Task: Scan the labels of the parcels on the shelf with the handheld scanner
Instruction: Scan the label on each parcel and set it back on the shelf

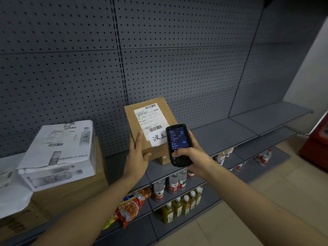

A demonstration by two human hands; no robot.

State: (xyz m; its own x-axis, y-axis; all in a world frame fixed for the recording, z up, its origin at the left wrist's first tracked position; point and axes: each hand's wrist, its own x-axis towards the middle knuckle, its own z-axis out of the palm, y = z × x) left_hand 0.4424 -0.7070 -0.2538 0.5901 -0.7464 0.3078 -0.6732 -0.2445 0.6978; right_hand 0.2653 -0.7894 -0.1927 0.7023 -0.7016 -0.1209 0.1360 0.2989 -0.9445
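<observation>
A brown cardboard parcel point(140, 121) is tilted up off the grey shelf point(221, 134), its white shipping label point(150, 118) with barcodes facing me. My left hand point(138, 153) grips the parcel's lower left edge, thumb under its front corner. A black handheld scanner point(178, 144) with a lit screen sits in my right hand point(193, 153), which grips it just in front of the parcel's lower right corner, thumb on the keypad. The scanner covers part of a white slip with handwritten characters point(158, 137).
To the left, a white-wrapped parcel point(58, 150) printed with bottles lies on a large cardboard box point(74, 192). Another white bag point(10, 189) lies at the far left. Lower shelves hold drink bottles point(175, 183) and snack packs point(131, 206). A red cabinet point(317, 144) stands at right.
</observation>
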